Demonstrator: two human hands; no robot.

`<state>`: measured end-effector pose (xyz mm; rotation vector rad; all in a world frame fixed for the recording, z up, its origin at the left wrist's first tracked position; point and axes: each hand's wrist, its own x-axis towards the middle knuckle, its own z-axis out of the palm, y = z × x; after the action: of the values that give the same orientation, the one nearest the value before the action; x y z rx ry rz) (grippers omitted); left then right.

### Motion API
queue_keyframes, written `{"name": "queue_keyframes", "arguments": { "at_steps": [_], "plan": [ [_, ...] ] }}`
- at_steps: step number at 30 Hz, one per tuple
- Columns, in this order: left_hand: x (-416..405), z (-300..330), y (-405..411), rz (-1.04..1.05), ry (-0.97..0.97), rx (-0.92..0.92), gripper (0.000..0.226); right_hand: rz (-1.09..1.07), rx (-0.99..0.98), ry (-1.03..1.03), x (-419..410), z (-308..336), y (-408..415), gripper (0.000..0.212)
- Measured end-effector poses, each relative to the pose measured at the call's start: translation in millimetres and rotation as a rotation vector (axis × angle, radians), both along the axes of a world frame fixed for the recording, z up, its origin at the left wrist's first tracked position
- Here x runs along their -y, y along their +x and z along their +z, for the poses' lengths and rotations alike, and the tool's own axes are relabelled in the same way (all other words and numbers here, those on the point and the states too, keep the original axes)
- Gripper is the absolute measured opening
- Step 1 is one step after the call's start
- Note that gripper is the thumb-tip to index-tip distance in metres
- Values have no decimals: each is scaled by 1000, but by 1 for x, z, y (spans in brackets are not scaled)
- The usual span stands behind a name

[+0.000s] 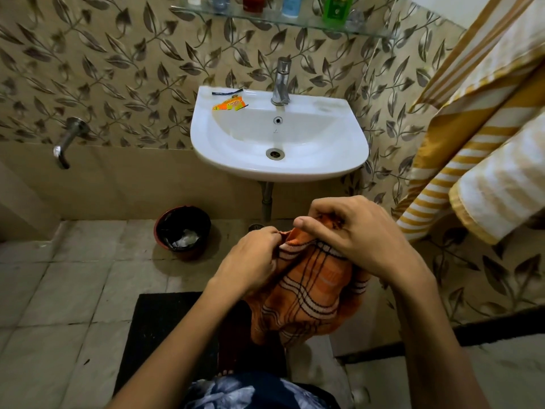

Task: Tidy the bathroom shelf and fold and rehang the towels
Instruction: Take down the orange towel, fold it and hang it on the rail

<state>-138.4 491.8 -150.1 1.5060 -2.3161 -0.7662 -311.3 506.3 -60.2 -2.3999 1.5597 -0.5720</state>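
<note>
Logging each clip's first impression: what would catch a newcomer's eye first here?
The orange checked towel low in the middle, bunched and held up at its top edge by the left hand and the right hand. Behind it, the white sink on the leaf-patterned wall, with orange sachets on its rim. A yellow striped towel hangs at right.

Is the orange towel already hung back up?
No, the orange towel hangs bunched between the left hand and right hand, both gripping its top edge in front of the sink.
</note>
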Motion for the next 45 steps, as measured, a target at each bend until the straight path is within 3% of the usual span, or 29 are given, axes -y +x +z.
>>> {"name": "queue_keyframes", "arguments": {
  "at_steps": [2,7,11,15,18,20,21,25,28,31,34,38,41,45],
  "plan": [
    [1,1,2,-4,8,-105,25,-4,13,2,1,0,-2,49],
    [-2,12,-1,-125,221,-750,26,0,16,38,3,-2,-8,44],
    [-1,11,-2,-30,183,-908,15,4,11,64,3,-5,-8,36],
    [1,5,2,-115,193,-778,10,21,5,84,1,-7,-7,42],
    [0,3,4,-167,207,-622,23,29,24,76,1,-8,-8,38],
    [0,3,3,-149,186,-524,10,30,44,61,0,-8,-8,39],
    [0,4,3,-125,154,-486,15,33,50,56,-1,-7,-8,40],
    [3,13,6,-26,13,-515,16,15,82,38,-5,-4,-13,38],
    [2,30,12,6,3,-606,20,-92,139,5,-8,-2,-24,41],
    [-1,44,18,-34,-14,-558,26,-260,57,32,-11,-7,-42,38],
    [-4,49,24,-40,-22,-511,27,-503,-54,165,-13,-24,-71,42],
    [-7,50,23,-20,1,-467,25,-682,-36,406,-16,-48,-101,48],
    [-8,49,18,-50,36,-397,16,-600,150,417,-19,-53,-103,39],
    [-10,52,8,-112,30,-339,17,-208,494,286,-23,-27,-47,50]
  ]
}}
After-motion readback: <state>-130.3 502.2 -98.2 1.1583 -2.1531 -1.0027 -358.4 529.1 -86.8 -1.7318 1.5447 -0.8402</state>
